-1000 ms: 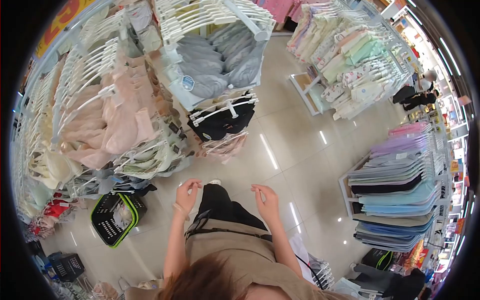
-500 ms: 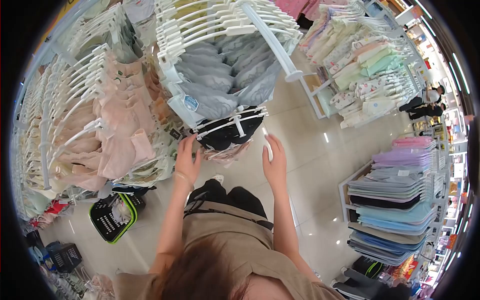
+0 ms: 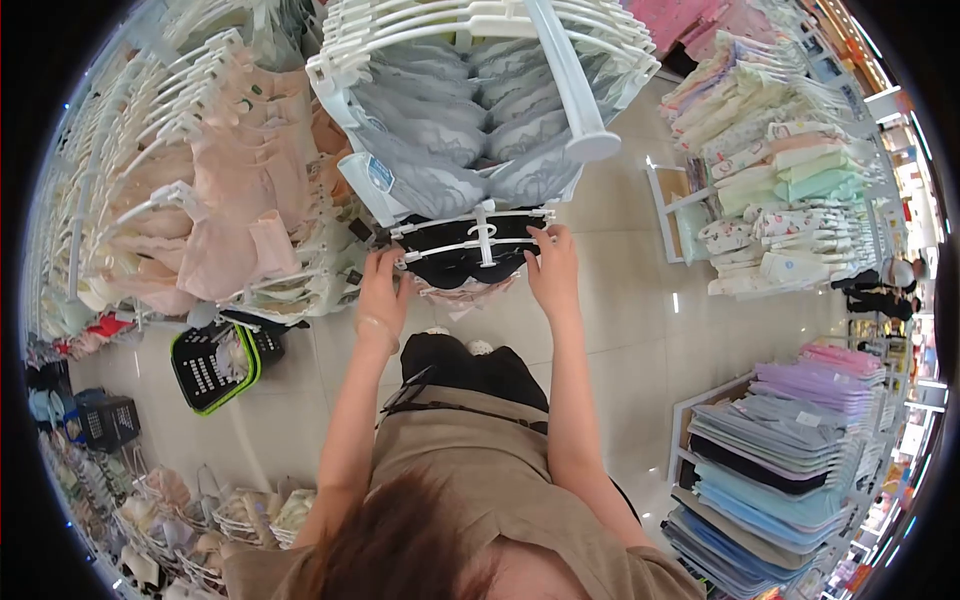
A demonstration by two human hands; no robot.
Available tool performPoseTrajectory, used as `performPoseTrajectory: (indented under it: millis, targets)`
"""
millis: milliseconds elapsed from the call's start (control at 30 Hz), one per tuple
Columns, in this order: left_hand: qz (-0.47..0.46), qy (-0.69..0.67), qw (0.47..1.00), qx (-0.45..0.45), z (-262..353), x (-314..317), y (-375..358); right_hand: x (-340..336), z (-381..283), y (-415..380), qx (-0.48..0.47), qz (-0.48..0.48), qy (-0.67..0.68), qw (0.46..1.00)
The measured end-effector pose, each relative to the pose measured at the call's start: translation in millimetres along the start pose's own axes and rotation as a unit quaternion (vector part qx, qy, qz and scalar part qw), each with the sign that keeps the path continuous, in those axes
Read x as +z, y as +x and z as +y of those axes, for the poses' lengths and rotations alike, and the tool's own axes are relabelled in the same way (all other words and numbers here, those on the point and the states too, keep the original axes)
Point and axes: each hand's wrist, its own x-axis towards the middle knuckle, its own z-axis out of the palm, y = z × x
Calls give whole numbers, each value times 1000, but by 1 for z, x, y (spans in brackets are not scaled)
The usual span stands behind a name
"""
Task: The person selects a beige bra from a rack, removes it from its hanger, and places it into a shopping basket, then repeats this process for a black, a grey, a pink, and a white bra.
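Observation:
A black bra (image 3: pixel 443 263) hangs on a white hanger (image 3: pixel 458 246) at the front of the rack, below a row of grey-blue lace bras (image 3: pixel 440 130) on white hangers. My left hand (image 3: pixel 381 296) is at the left end of the black bra, with fingers and thumb about the hanger's tip. At the right end, my right hand (image 3: pixel 553 272) has its fingertips on the hanger and its thumb lower, by the bra's edge. Pale pink garments (image 3: pixel 465 297) show beneath the black one. The rack's white arm (image 3: pixel 570 90) sticks out above, towards the right.
Peach-pink bras (image 3: pixel 240 200) crowd a rack at left. A black basket with a green rim (image 3: pixel 213 370) stands on the floor, something pale inside. Patterned light clothes (image 3: pixel 780 200) hang at upper right, folded-looking coloured garments (image 3: pixel 770 460) at lower right. People (image 3: pixel 880 290) stand far right.
Both hands have moved in to the ends of the black bra's hanger; before, the right hand was apart from it. The view has shifted closer to the rack.

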Motion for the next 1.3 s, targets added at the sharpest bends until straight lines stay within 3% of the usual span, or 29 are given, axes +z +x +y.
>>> performPoseTrajectory:
  millis: [133,200,600,733,800,867,933,1000,1033,1067,1200,1300]
  targets:
    - [71,26,997,-10,-11,21,-17,-2,10,-11,-9,-13,9,1000]
    - [96,-32,995,-27,-12,26,-25,-6,18,-13,-9,-58,32,998]
    - [132,-169,973,-83,1,38,-89,-46,25,-29,-90,-95,51,990]
    - [139,-251,956,-68,9,28,-104,-70,18,-34,-122,-69,73,988]
    - [136,-260,954,-55,16,13,-115,-89,10,-36,-91,-108,188,972]
    - [178,-342,921,-55,22,-4,-122,-112,-1,-39,-83,-120,199,969]
    - [136,-357,922,-61,20,-18,-124,-134,-11,-41,-75,-132,210,966]
    - [195,-468,856,-99,27,-26,-123,-154,-17,-43,-85,-140,264,951]
    - [135,-476,865,-90,19,-31,-123,-163,-20,-43,-84,-139,265,950]
    - [133,-474,866,-90,16,-30,-125,-172,-23,-44,-82,-130,291,944]
    - [-121,-700,701,-63,23,-18,-129,-197,-29,-47,-96,-83,329,936]
    - [-219,-754,599,-157,75,-2,-147,-197,-29,-46,-59,-44,331,941]
